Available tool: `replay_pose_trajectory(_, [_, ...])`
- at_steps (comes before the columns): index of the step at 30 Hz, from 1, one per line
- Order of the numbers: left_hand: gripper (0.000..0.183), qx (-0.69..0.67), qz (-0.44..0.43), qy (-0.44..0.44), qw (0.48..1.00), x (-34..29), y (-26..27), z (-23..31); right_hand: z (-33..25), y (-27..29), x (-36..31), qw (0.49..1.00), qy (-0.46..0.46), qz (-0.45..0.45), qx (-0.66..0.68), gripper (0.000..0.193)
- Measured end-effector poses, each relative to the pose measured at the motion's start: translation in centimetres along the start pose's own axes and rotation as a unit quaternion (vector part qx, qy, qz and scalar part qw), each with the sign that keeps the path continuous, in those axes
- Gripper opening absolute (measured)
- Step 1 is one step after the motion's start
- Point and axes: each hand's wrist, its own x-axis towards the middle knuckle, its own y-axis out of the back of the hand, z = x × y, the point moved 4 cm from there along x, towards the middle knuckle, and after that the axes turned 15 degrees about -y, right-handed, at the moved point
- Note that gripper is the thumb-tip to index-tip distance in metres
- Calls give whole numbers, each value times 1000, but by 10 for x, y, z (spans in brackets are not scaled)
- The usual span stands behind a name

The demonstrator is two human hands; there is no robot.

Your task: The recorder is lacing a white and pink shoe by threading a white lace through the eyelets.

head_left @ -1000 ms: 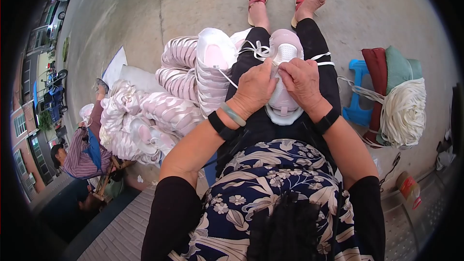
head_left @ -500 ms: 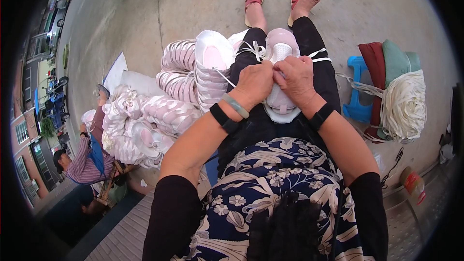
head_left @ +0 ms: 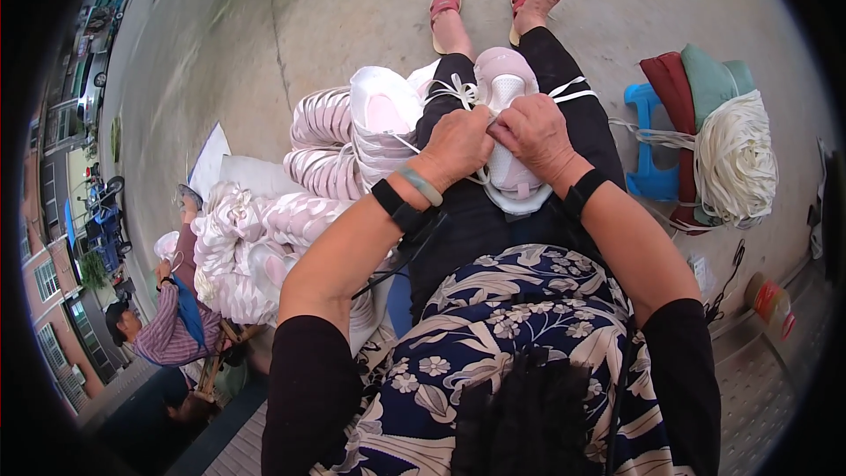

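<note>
I have the pale-pink and white lace-up shoe (head_left: 510, 167) lengthwise on the lap in black cloth trousers (head_left: 602, 145), between its left and right edges, rounded toe away from the body. The left hand (head_left: 458, 145) and the right hand (head_left: 537, 134) meet above its middle; their fingers bend inward, but remotely I cannot tell if they are clamped on the flat white lace (head_left: 463, 89). I judge that lacing is in hand; the next move calls for precise pinch and even tension.
</note>
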Motion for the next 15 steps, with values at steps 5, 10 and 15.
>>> replay_pose_trajectory(5, [16, 17, -22, -11, 1000, 0, -1, 4, -8, 0, -1, 993, -106, -40, -42, 18])
replay_pose_trajectory(10, [15, 28, -32, -38, 998, -1, 3, 12, -6, 1, -7, 985, -128, -71, -86, 15])
replay_pose_trajectory(15, [13, 15, -36, -38, 999, 4, 4, 5, 2, 4, -8, 993, -80, -40, -77, 17])
